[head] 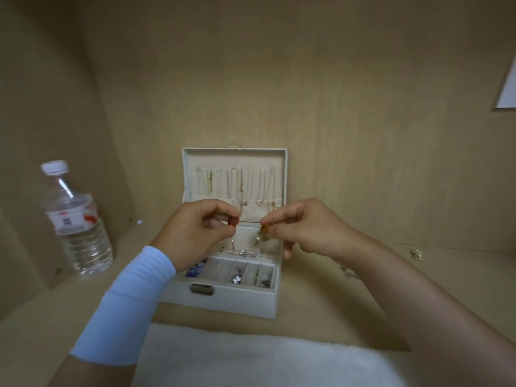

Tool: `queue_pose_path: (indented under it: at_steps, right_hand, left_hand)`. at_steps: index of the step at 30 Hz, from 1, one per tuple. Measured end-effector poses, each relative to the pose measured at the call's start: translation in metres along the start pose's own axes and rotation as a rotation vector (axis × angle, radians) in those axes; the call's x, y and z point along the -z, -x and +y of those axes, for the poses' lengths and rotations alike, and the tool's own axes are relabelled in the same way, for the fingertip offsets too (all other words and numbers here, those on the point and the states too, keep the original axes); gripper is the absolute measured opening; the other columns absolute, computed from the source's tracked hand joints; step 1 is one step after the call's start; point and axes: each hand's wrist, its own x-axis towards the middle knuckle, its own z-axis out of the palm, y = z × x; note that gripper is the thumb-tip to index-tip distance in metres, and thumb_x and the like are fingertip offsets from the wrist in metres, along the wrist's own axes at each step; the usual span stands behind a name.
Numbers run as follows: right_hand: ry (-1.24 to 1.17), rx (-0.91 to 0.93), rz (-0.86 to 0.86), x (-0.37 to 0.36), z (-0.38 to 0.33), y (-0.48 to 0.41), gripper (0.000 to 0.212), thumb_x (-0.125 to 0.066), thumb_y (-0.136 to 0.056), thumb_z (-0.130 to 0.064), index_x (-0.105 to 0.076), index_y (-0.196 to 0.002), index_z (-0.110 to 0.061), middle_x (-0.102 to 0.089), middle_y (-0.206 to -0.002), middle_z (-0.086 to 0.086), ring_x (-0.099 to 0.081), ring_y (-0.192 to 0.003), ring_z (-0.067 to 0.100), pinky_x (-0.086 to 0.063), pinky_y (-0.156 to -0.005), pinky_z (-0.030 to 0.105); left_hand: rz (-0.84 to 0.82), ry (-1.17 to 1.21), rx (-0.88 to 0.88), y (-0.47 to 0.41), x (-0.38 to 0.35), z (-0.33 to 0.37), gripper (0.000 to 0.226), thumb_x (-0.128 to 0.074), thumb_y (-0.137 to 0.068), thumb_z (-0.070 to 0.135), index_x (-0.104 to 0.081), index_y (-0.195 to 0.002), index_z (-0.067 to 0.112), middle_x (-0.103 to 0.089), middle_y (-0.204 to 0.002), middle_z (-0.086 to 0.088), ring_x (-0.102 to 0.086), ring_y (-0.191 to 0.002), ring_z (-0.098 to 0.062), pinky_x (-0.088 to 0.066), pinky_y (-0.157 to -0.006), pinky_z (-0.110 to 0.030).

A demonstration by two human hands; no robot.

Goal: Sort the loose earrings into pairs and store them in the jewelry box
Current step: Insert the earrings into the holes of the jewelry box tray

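Note:
A pale jewelry box (pixel 223 300) stands open on the shelf, lid upright with chains hanging inside it. My left hand (pixel 195 233) pinches a reddish-brown earring (pixel 233 220) above the box. Level with it, my right hand (pixel 307 227) pinches a matching orange-brown earring (pixel 265 227) with a dangling metal part. Below them, several small earrings lie on the box's dotted panel (pixel 245 251). The front compartments hold blue and silver pieces (pixel 236 279).
A clear water bottle (pixel 75 219) with a white cap stands at the left. Loose earrings (pixel 416 255) lie on the shelf at the right, more (pixel 347 272) beside my right forearm. A white cloth (pixel 251 358) covers the front edge. Wooden walls enclose the shelf.

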Motion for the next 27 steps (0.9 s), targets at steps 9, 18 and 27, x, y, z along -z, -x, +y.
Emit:
queue_pose_path:
  at_steps: [9, 18, 27]
  right_hand:
    - [-0.046, -0.018, -0.028, -0.045, -0.016, -0.008, 0.017, -0.071, -0.088, -0.007, -0.074, -0.105, -0.010, -0.077, -0.082, 0.001, -0.059, -0.049, 0.017, -0.038, -0.040, 0.012]
    - [0.090, -0.018, -0.096, -0.071, -0.029, -0.027, 0.009, -0.069, -0.092, -0.018, -0.073, -0.097, -0.011, -0.078, -0.088, 0.000, -0.063, -0.055, 0.023, -0.049, -0.054, 0.020]
    - [0.142, -0.014, -0.055, -0.083, -0.009, -0.035, 0.004, -0.072, -0.088, -0.014, -0.075, -0.089, -0.017, -0.065, -0.063, 0.000, -0.057, -0.050, 0.020, -0.049, -0.056, 0.033]
  left_hand:
    - [-0.053, 0.050, 0.110, 0.017, 0.026, -0.042, 0.023, -0.081, -0.076, 0.003, -0.075, -0.086, 0.022, -0.075, -0.085, -0.003, -0.071, -0.080, -0.022, -0.056, -0.076, -0.025]
    - [-0.186, -0.187, 0.134, 0.024, 0.039, -0.046, 0.020, -0.084, -0.073, 0.011, -0.077, -0.086, 0.026, -0.073, -0.076, 0.010, -0.065, -0.070, -0.003, -0.054, -0.075, -0.018]
    - [-0.206, -0.385, 0.126, 0.025, 0.038, -0.049, 0.013, -0.075, -0.084, 0.027, -0.078, -0.092, 0.036, -0.068, -0.085, 0.016, -0.061, -0.081, -0.001, -0.049, -0.083, -0.022]
